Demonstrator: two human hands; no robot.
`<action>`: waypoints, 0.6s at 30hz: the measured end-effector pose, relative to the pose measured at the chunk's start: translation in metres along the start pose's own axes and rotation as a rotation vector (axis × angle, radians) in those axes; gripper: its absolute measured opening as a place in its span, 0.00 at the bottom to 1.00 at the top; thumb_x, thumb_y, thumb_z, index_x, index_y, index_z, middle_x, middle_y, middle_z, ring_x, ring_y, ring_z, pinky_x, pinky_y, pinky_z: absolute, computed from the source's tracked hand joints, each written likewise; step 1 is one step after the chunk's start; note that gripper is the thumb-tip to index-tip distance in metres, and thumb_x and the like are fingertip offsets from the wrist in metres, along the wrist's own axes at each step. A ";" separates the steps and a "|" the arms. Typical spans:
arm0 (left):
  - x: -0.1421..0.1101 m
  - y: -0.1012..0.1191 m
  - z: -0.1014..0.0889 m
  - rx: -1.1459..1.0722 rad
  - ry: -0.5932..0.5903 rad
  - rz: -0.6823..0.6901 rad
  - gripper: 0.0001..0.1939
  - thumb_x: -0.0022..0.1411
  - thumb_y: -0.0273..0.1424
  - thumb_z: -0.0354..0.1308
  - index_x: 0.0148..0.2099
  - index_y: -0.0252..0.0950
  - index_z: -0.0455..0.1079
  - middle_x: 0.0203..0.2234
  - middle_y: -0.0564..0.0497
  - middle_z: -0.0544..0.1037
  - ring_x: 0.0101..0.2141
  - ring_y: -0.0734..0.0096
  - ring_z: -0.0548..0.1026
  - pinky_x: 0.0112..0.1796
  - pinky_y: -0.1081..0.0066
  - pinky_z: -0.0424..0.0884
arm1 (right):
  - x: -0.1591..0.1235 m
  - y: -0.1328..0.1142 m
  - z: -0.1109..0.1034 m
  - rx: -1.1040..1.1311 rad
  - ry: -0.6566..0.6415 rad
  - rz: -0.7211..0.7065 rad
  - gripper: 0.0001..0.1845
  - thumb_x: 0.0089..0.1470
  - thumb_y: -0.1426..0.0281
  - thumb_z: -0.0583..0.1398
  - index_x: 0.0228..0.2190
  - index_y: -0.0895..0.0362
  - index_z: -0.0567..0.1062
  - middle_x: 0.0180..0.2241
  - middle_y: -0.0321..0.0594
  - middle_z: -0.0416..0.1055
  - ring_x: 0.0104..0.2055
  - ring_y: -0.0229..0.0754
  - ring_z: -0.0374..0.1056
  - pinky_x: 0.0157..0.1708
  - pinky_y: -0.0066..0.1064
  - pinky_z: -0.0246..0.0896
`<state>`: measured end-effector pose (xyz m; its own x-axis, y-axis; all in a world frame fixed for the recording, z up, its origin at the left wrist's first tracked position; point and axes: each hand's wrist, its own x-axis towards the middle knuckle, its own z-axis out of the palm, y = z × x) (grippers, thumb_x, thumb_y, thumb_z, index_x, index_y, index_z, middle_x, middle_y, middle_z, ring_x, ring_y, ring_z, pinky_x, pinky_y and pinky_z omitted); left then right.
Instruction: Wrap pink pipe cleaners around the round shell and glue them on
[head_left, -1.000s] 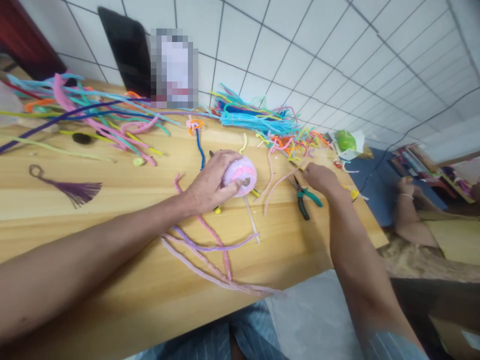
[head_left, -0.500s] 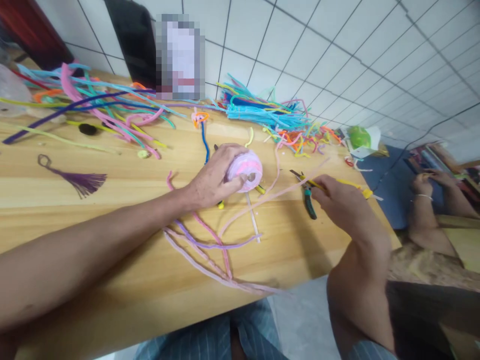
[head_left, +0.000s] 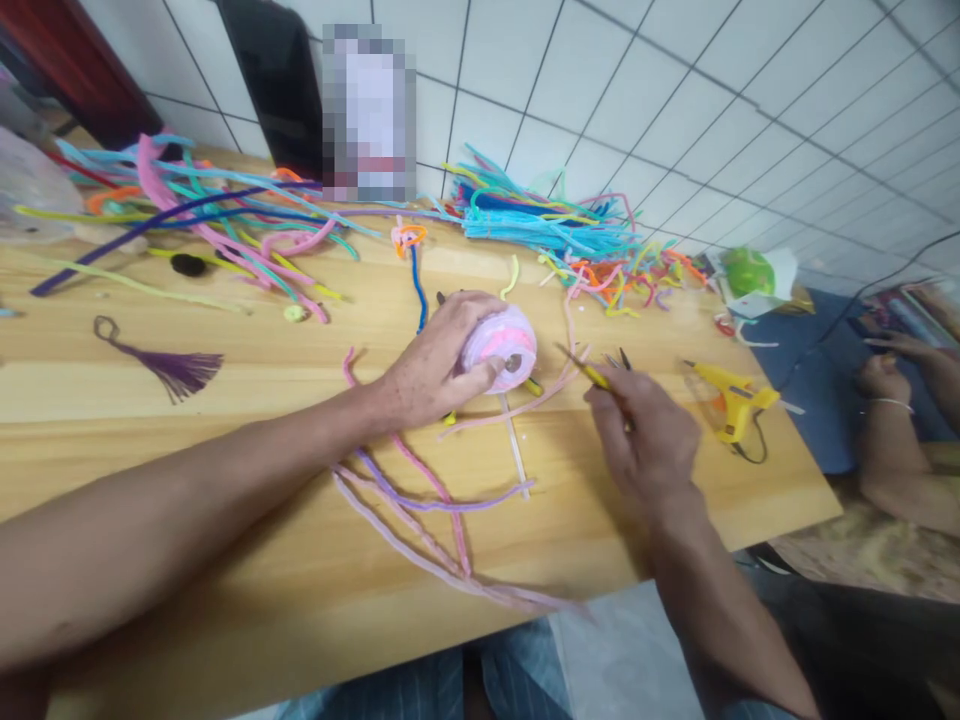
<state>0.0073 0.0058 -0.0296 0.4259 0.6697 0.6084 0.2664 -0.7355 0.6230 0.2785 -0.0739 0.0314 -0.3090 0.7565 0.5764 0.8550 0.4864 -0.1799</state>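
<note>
My left hand (head_left: 431,360) is wrapped round a lilac and pink fuzzy ball (head_left: 504,338), its thumb beside a small dark round spot at the ball's centre. Just right of the ball, my right hand (head_left: 649,425) grips a yellow-handled pointed tool (head_left: 594,375) with a thin dark tip aimed toward the ball; its exact kind I cannot make out. Dark tips of pliers (head_left: 624,358) show behind that hand. A pale pink pipe cleaner (head_left: 517,407) and a clear glue stick (head_left: 516,450) lie below the ball. Purple and pink pipe cleaners (head_left: 427,503) lie nearer me.
A yellow glue gun (head_left: 731,397) lies at the right with its cord. Along the wall are a bundle of blue pipe cleaners (head_left: 536,230), loose coloured ones and a propped black phone (head_left: 274,90). A purple tassel (head_left: 169,365) lies left. Another person's hands (head_left: 889,375) are at far right.
My right hand has moved left with the yellow-handled tool, bringing its tip closer to the ball. The glue gun now shows fully. My left hand keeps its hold on the ball.
</note>
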 end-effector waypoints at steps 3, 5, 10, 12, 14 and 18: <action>0.000 0.002 -0.002 0.012 -0.020 -0.008 0.27 0.71 0.38 0.57 0.68 0.38 0.60 0.62 0.36 0.70 0.65 0.48 0.68 0.66 0.42 0.64 | -0.001 -0.015 0.006 -0.002 -0.060 -0.159 0.18 0.68 0.75 0.58 0.55 0.49 0.75 0.37 0.39 0.83 0.33 0.41 0.79 0.32 0.32 0.72; 0.000 0.003 -0.003 0.016 -0.025 -0.015 0.27 0.71 0.39 0.56 0.68 0.38 0.60 0.63 0.36 0.69 0.65 0.47 0.67 0.67 0.42 0.64 | 0.000 -0.015 0.008 -0.010 -0.050 -0.204 0.18 0.67 0.76 0.58 0.55 0.51 0.75 0.36 0.39 0.83 0.33 0.40 0.79 0.31 0.31 0.72; 0.000 0.003 -0.004 0.017 -0.036 -0.027 0.28 0.72 0.40 0.56 0.69 0.38 0.60 0.64 0.36 0.69 0.66 0.47 0.67 0.67 0.42 0.63 | 0.001 -0.006 0.016 -0.027 -0.044 -0.203 0.15 0.66 0.76 0.58 0.51 0.53 0.77 0.33 0.38 0.83 0.31 0.39 0.79 0.30 0.29 0.70; 0.000 0.002 -0.004 0.022 -0.035 -0.022 0.28 0.71 0.39 0.56 0.69 0.39 0.59 0.64 0.37 0.69 0.66 0.47 0.66 0.67 0.43 0.63 | 0.002 -0.004 0.019 -0.018 -0.037 -0.188 0.14 0.67 0.76 0.58 0.51 0.53 0.77 0.33 0.37 0.82 0.31 0.39 0.78 0.31 0.29 0.71; 0.000 0.001 -0.004 0.031 -0.034 -0.007 0.28 0.71 0.38 0.57 0.69 0.39 0.58 0.64 0.37 0.69 0.66 0.47 0.67 0.67 0.43 0.64 | 0.002 -0.003 0.021 0.001 -0.041 -0.184 0.13 0.67 0.76 0.58 0.50 0.54 0.77 0.33 0.38 0.82 0.31 0.39 0.78 0.31 0.29 0.71; 0.000 0.001 -0.004 0.039 -0.025 0.020 0.28 0.71 0.36 0.57 0.69 0.38 0.58 0.63 0.36 0.69 0.65 0.49 0.67 0.66 0.44 0.64 | 0.001 -0.003 0.023 0.012 -0.060 -0.190 0.13 0.68 0.75 0.58 0.51 0.55 0.77 0.33 0.38 0.81 0.32 0.40 0.78 0.30 0.29 0.70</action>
<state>0.0041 0.0057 -0.0274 0.4525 0.6524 0.6079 0.2908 -0.7524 0.5911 0.2656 -0.0642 0.0139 -0.4895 0.6750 0.5520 0.7739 0.6280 -0.0817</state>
